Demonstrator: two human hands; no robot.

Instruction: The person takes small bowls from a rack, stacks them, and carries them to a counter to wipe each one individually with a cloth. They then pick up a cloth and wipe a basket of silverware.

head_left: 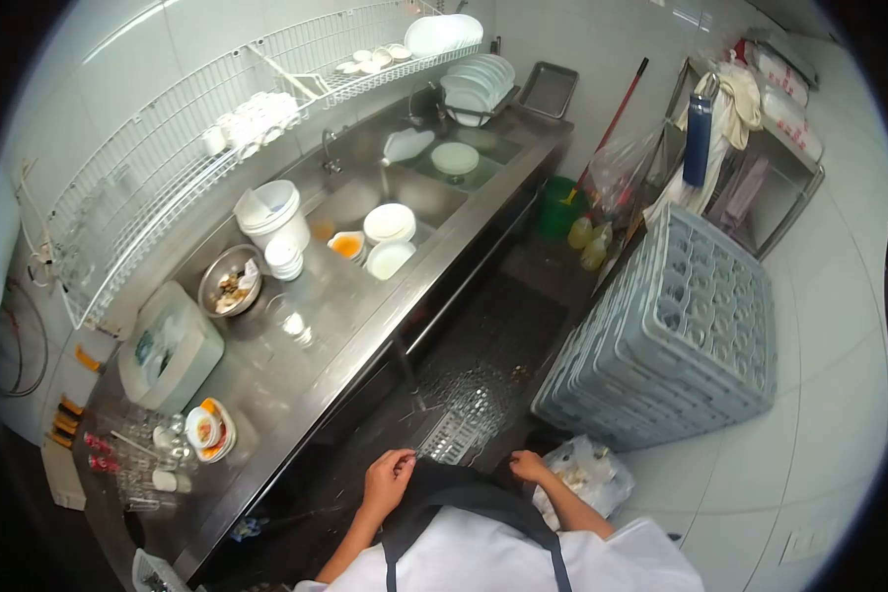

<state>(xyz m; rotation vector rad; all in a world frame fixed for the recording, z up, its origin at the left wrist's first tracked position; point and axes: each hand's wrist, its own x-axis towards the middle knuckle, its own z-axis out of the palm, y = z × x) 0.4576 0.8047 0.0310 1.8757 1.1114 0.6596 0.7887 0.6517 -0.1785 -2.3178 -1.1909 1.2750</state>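
A black apron (464, 490) covers my front over a white top. My left hand (390, 481) is closed at the apron's left edge, thumb and fingers pinched together. My right hand (531, 466) is closed at the opposite edge, with dark cloth showing at its fingertips. Both hands are low, close to my body and apart from the counter. Beside my right hand lies a clear plastic bag (602, 476) with pale contents. A floor drain grate (456, 426) shows just beyond the apron.
Left runs a steel counter (340, 340) with stacked dishes (390, 223), a white bucket (271, 212), a metal bowl (229, 296) and a plastic tub (183, 360). A wire rack (148, 187) hangs above. Stacked glass racks (622, 355) stand right. The floor (508, 306) looks wet.
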